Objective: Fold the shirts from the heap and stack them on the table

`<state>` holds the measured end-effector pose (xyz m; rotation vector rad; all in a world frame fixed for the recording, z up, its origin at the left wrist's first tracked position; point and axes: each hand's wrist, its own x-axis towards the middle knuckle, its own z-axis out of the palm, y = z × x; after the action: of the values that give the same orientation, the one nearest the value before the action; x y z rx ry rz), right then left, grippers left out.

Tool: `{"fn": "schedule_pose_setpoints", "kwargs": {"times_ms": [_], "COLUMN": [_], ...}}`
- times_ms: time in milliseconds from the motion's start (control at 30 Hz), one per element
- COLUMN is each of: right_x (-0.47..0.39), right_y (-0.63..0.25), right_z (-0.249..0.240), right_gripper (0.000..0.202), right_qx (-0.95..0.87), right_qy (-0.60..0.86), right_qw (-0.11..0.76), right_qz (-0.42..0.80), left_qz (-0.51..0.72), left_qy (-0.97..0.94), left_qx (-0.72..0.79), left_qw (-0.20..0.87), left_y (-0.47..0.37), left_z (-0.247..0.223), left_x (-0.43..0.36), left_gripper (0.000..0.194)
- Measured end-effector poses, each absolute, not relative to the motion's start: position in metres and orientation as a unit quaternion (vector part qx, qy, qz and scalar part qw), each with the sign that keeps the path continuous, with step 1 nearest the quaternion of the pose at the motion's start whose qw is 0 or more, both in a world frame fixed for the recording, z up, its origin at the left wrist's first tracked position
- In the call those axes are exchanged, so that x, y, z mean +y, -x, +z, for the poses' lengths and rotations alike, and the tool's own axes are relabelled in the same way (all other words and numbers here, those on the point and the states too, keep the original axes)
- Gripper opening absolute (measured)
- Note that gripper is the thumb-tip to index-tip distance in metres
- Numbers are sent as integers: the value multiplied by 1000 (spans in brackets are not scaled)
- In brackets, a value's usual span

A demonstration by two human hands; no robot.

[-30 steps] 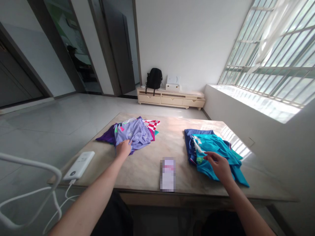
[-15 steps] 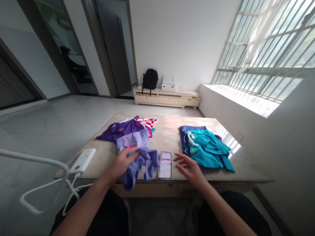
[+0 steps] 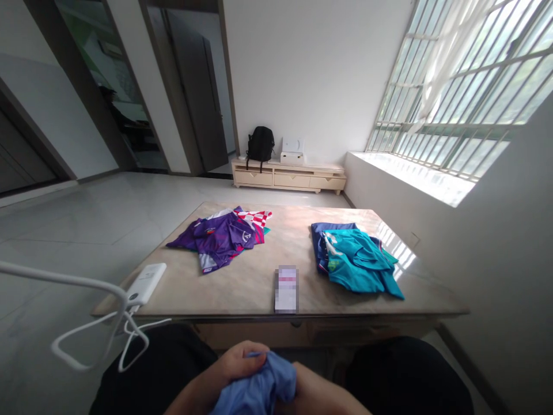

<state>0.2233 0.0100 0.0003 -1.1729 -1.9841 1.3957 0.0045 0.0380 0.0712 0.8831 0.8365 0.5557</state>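
Note:
Low in front of my lap, bunched up between both hands, is a lavender-blue shirt [image 3: 270,380]. My left hand [image 3: 237,366] is closed on it, thumb lying on top of the cloth. From the other side my right hand [image 3: 309,386] grips the same shirt, its fingers tucked behind the fabric and mostly hidden. Beyond them, on the table's left half, a heap of shirts lies with a purple shirt [image 3: 224,233] on top and a red-and-white checked one [image 3: 257,218] showing behind. A teal shirt [image 3: 360,259] tops the pile on the right.
A phone [image 3: 287,291] lies at the front edge of the marble-like table [image 3: 242,294]. At the left is a white power bank [image 3: 147,282] with a white cable [image 3: 64,276] looping in front. A low cabinet [image 3: 289,180] with a black backpack [image 3: 260,144] stands against the wall.
The lavender shirt has left the purple heap and come down toward my lap in my left hand. My right hand, open beside the phone before, has moved down to the shirt.

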Motion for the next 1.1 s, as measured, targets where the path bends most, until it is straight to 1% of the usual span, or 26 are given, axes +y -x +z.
{"fn": "schedule_pose_setpoints", "kwargs": {"times_ms": [100,200,300,400,500,600,700,800,867,1000,1100], "right_x": [24,32,38,46,56,65,69,70,71,66,53], "right_y": [-232,-250,-273,-295,-311,-319,-315,-306,-300,-292,-280], "right_z": [5,8,12,16,14,6,1,0,1,7,12], "right_gripper": [12,16,22,33,45,49,46,37,34,40,55], "right_qx": [-759,-752,-738,-720,-697,-678,-675,-679,-682,-692,-708], "right_qy": [462,504,541,572,597,620,626,618,612,592,508], "right_qw": [178,169,172,188,207,216,212,208,210,226,271], "right_qz": [423,390,365,346,340,330,329,337,341,346,410], "left_qz": [278,265,264,276,281,267,254,248,248,259,268], "left_qy": [-445,-494,-524,-576,-624,-654,-669,-671,-669,-664,-662], "left_qx": [423,445,454,477,504,515,517,510,503,491,483], "left_qw": [739,698,671,604,528,485,470,478,488,501,507], "left_y": [-19,-23,-22,-20,-20,-23,-26,-27,-28,-31,-36], "left_z": [54,38,31,27,22,17,15,14,13,11,9], "left_x": [45,50,57,64,67,63,60,59,61,63,61], "left_gripper": [45,54,59,60,58,53,54,57,57,55,55]}}
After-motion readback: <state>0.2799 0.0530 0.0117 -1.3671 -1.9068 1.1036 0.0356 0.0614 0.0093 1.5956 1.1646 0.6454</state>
